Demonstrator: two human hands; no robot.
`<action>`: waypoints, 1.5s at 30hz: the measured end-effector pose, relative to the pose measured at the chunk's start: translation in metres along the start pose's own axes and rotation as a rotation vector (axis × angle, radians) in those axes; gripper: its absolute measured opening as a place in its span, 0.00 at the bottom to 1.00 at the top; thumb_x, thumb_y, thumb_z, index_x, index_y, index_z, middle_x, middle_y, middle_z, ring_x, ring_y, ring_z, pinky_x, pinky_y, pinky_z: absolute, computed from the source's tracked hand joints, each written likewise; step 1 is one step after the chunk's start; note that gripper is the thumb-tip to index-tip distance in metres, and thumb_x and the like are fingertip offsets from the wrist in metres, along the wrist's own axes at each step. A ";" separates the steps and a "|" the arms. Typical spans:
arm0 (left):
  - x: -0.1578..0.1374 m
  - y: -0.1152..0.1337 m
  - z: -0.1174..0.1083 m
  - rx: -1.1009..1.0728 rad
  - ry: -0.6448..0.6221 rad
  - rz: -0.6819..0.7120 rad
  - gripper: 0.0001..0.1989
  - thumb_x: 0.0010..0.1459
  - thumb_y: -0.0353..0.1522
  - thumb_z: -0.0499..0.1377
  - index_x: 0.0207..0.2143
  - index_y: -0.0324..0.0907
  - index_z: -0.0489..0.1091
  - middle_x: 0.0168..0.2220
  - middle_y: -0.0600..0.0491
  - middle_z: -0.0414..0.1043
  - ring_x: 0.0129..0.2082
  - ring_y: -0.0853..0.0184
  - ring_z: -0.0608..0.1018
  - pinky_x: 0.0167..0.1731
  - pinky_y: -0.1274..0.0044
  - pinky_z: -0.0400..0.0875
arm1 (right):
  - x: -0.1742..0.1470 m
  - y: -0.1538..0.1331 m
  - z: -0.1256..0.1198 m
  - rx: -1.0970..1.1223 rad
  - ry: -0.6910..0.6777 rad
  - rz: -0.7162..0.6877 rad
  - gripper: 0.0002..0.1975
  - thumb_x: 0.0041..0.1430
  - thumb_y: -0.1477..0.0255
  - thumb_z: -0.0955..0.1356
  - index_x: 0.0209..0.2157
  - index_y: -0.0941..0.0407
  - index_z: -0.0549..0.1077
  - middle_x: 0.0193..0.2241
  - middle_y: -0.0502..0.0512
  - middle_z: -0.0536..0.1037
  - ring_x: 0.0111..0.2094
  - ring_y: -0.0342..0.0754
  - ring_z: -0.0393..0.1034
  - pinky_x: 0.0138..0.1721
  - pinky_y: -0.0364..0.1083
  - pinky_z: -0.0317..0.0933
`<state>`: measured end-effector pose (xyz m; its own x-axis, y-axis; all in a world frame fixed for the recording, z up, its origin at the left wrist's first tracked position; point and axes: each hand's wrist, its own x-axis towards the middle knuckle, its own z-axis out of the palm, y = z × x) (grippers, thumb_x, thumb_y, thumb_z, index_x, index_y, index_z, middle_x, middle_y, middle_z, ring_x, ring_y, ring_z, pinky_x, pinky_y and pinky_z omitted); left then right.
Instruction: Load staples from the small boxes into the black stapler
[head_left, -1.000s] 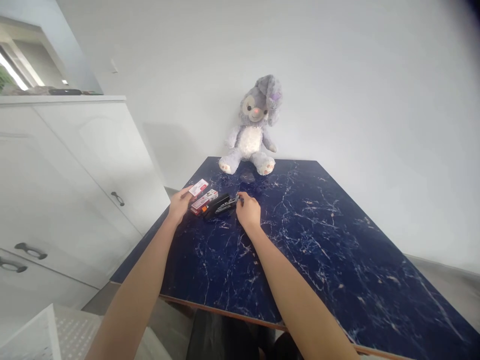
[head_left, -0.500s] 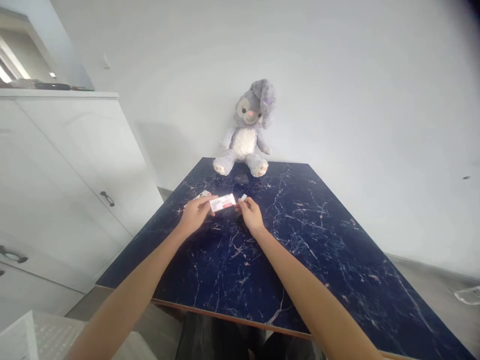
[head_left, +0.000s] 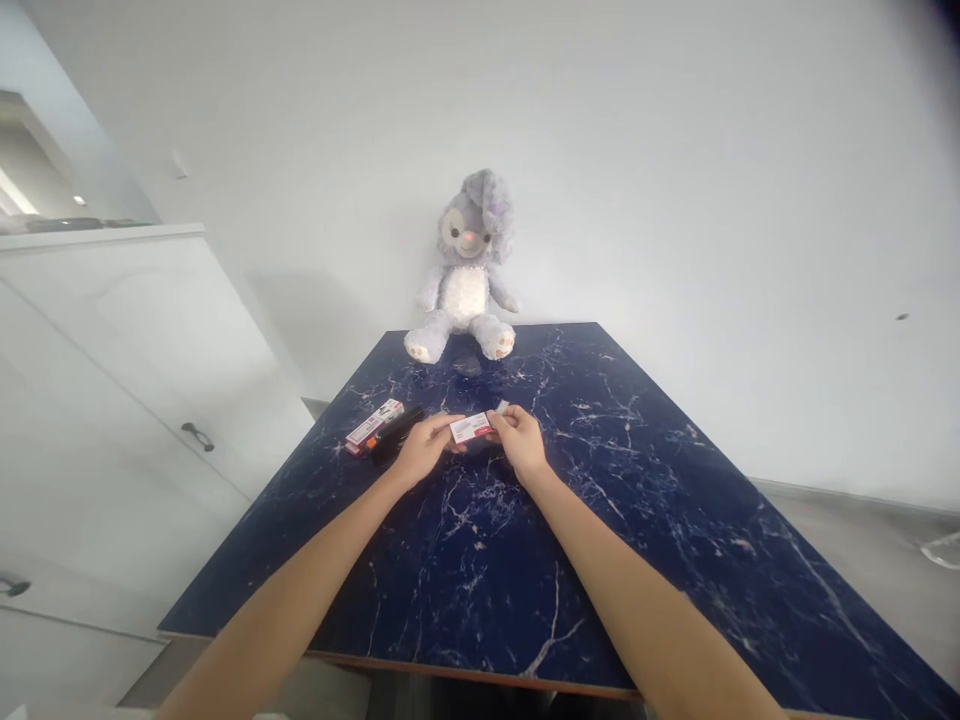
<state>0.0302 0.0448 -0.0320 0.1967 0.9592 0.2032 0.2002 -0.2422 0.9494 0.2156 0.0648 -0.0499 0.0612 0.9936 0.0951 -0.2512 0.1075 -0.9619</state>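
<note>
A small red-and-white box (head_left: pixel 471 429) is held level above the table between both hands. My left hand (head_left: pixel 424 448) is closed on its left end, thumb and fingers at the edge. At the right end my right hand (head_left: pixel 520 440) pinches the box, its thumb against the corner. A small pale piece (head_left: pixel 502 407) sticks up by the right fingers; whether it is a flap or something separate I cannot tell. Just left of my left hand lies a black tool with an orange part (head_left: pixel 394 432), partly hidden by that hand. A longer red-and-white box (head_left: pixel 375 427) lies beside it.
A grey plush toy (head_left: pixel 466 275) sits at the back of the dark blue marbled table (head_left: pixel 637 560), against the white wall. White cabinets (head_left: pixel 112 400) with dark handles stand to the left. The table's front edge runs close to my body.
The view has shifted, bringing the black tool and longer box into fuller sight. My right hand has closed up to the small box's right end, where a gap showed before.
</note>
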 end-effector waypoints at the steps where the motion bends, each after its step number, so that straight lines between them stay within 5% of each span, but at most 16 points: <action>1: -0.001 -0.002 -0.003 -0.013 -0.005 -0.008 0.18 0.63 0.37 0.57 0.52 0.42 0.75 0.43 0.47 0.80 0.32 0.62 0.82 0.37 0.69 0.78 | 0.000 0.000 0.000 0.021 -0.015 0.011 0.15 0.51 0.58 0.73 0.32 0.55 0.71 0.27 0.51 0.81 0.27 0.48 0.77 0.33 0.47 0.73; 9: -0.010 0.000 -0.008 0.041 0.104 0.004 0.17 0.63 0.34 0.55 0.51 0.40 0.75 0.39 0.47 0.81 0.29 0.62 0.81 0.35 0.70 0.77 | -0.002 -0.002 0.002 0.082 -0.042 0.034 0.17 0.48 0.58 0.75 0.31 0.56 0.72 0.28 0.53 0.82 0.29 0.46 0.77 0.34 0.44 0.73; 17: -0.013 0.009 -0.008 0.170 0.199 0.082 0.18 0.64 0.34 0.53 0.53 0.40 0.74 0.27 0.51 0.79 0.27 0.62 0.80 0.34 0.72 0.74 | -0.003 -0.003 0.000 0.021 0.072 -0.046 0.16 0.54 0.56 0.71 0.34 0.54 0.71 0.31 0.52 0.82 0.32 0.48 0.77 0.38 0.46 0.72; 20: -0.011 0.005 -0.010 0.151 0.223 0.052 0.18 0.63 0.34 0.54 0.51 0.40 0.75 0.26 0.51 0.78 0.27 0.62 0.80 0.34 0.71 0.74 | -0.005 -0.005 0.000 -0.097 0.162 -0.075 0.14 0.59 0.56 0.67 0.34 0.53 0.70 0.31 0.52 0.81 0.30 0.48 0.76 0.35 0.46 0.71; 27: -0.014 0.003 -0.009 0.266 0.196 0.052 0.19 0.64 0.31 0.51 0.54 0.42 0.74 0.30 0.49 0.80 0.28 0.61 0.81 0.34 0.71 0.75 | -0.017 -0.016 0.004 -0.422 0.110 -0.259 0.17 0.65 0.58 0.61 0.43 0.53 0.75 0.36 0.53 0.80 0.35 0.49 0.74 0.39 0.46 0.67; 32: -0.016 0.006 -0.008 0.272 0.201 0.055 0.18 0.64 0.32 0.52 0.53 0.43 0.75 0.34 0.49 0.80 0.29 0.61 0.81 0.34 0.72 0.75 | -0.022 -0.021 0.008 -0.623 0.029 -0.410 0.14 0.64 0.63 0.63 0.34 0.55 0.77 0.40 0.56 0.77 0.41 0.49 0.73 0.43 0.45 0.66; 35: -0.017 0.008 -0.008 0.275 0.198 0.075 0.19 0.65 0.33 0.51 0.54 0.43 0.74 0.33 0.50 0.80 0.28 0.62 0.81 0.34 0.73 0.74 | -0.024 -0.019 0.010 -0.804 0.011 -0.487 0.11 0.64 0.68 0.64 0.36 0.55 0.77 0.45 0.57 0.76 0.46 0.50 0.71 0.49 0.45 0.63; 45: -0.019 0.011 -0.008 0.353 0.185 0.126 0.20 0.68 0.34 0.48 0.56 0.42 0.72 0.29 0.51 0.78 0.29 0.64 0.80 0.33 0.75 0.72 | -0.025 -0.028 -0.002 -1.292 -0.047 -0.417 0.11 0.67 0.69 0.62 0.44 0.54 0.76 0.39 0.56 0.76 0.40 0.49 0.71 0.41 0.44 0.59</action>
<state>0.0205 0.0249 -0.0240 0.0716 0.9212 0.3823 0.5086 -0.3635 0.7805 0.2232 0.0373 -0.0263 -0.1299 0.8987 0.4190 0.8566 0.3145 -0.4090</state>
